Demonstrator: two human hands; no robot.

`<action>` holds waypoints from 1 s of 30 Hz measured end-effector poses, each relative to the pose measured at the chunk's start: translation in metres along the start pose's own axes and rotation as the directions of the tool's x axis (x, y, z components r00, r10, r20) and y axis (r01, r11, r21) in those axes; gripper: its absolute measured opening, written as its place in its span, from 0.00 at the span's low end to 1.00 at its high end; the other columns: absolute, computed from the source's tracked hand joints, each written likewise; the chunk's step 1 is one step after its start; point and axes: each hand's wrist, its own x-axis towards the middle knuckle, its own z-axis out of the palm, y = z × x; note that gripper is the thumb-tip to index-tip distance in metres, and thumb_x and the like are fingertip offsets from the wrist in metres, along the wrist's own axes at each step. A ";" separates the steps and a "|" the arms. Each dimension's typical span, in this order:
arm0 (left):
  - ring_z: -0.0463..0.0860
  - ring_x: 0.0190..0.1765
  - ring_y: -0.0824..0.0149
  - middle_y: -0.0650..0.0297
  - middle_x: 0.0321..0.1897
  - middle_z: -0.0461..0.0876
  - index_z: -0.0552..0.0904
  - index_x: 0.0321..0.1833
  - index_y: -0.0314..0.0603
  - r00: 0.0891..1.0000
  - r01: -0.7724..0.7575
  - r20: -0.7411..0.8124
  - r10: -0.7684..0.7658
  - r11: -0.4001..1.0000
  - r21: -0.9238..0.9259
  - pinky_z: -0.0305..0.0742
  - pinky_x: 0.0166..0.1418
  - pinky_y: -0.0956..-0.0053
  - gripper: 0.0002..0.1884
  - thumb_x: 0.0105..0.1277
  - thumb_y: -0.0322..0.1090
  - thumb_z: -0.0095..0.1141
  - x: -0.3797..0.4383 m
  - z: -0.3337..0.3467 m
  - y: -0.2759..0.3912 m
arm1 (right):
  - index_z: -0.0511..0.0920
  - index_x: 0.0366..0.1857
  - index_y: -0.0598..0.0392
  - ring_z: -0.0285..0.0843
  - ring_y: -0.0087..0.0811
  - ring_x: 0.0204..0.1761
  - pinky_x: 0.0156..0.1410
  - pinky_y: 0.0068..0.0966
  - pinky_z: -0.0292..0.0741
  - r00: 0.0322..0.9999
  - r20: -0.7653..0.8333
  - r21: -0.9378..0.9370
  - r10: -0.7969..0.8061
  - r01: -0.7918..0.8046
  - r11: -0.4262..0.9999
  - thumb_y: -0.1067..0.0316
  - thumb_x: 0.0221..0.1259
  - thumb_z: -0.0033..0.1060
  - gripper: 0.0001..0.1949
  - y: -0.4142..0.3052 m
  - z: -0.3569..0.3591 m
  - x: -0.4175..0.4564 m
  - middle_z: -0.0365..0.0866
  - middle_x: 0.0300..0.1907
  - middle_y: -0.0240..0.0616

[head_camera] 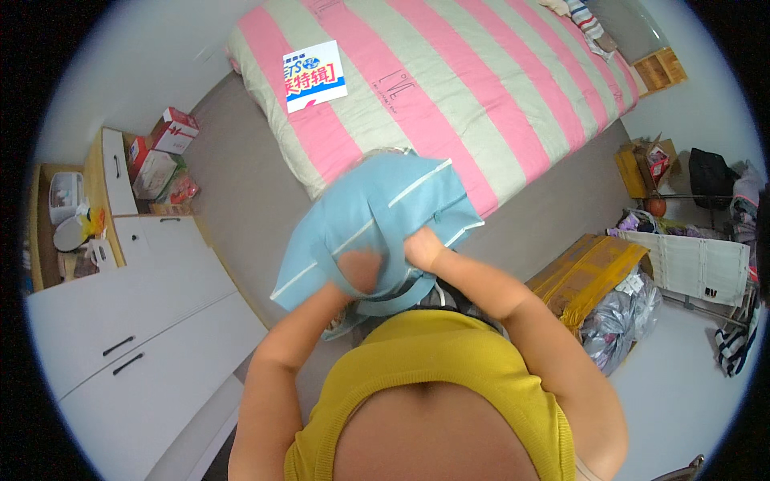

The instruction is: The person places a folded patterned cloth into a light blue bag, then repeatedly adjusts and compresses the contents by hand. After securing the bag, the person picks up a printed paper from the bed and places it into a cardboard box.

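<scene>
A large light-blue fabric bag [355, 210] with white piped seams hangs in front of my body. Its handle straps loop towards me. My left hand [361, 270] is motion-blurred against the bag's side, with the wrist passing by a strap; its fingers cannot be made out. On the other side, my right hand [424, 248] grips the bag's fabric beside a strap, near what looks like a zipper pull, its fingertips hidden. Some patterned material shows at the bag's far edge and below it; what it is I cannot tell.
Ahead stands a bed with a pink-and-grey striped cover [457, 78], a printed sheet [316, 77] lying on it. White cabinets [162, 270] line the left. To the right are a taped cardboard box [586, 270], a grey plastic bag [619, 324] and a white-panelled rack [698, 264].
</scene>
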 end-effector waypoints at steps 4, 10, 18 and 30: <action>0.82 0.28 0.50 0.49 0.24 0.81 0.79 0.33 0.38 0.974 0.027 0.223 -0.029 1.000 0.012 0.76 0.32 0.56 0.07 0.54 0.33 0.53 0.015 -0.003 0.011 | 0.79 0.19 0.55 0.81 0.45 0.32 0.35 0.40 0.77 0.994 -0.088 0.036 0.065 -0.062 0.997 0.67 0.45 0.54 0.06 0.006 0.010 -0.009 0.81 0.27 0.46; 0.82 0.28 0.50 0.51 0.24 0.81 0.80 0.32 0.37 0.968 0.062 0.242 -0.065 0.998 0.019 0.76 0.33 0.57 0.12 0.57 0.41 0.54 0.029 0.002 0.012 | 0.79 0.22 0.54 0.81 0.44 0.31 0.34 0.38 0.77 0.993 0.051 0.061 0.109 -0.112 0.992 0.68 0.46 0.55 0.05 0.017 0.014 -0.009 0.81 0.29 0.46; 0.82 0.28 0.51 0.51 0.24 0.81 0.79 0.28 0.40 0.982 0.037 0.183 -0.046 0.998 0.049 0.76 0.32 0.58 0.13 0.57 0.44 0.57 0.028 0.005 0.000 | 0.80 0.26 0.54 0.81 0.44 0.33 0.36 0.38 0.78 0.962 0.251 0.023 0.105 -0.114 0.993 0.68 0.50 0.54 0.05 0.011 -0.014 -0.003 0.80 0.31 0.42; 0.81 0.27 0.52 0.54 0.25 0.80 0.79 0.28 0.42 0.999 0.011 0.036 -0.012 1.000 0.027 0.74 0.29 0.58 0.08 0.55 0.39 0.58 0.012 0.014 -0.011 | 0.76 0.25 0.55 0.78 0.46 0.28 0.35 0.40 0.76 0.793 -0.298 0.184 0.531 -0.498 0.847 0.60 0.53 0.61 0.10 0.027 -0.055 -0.043 0.76 0.25 0.42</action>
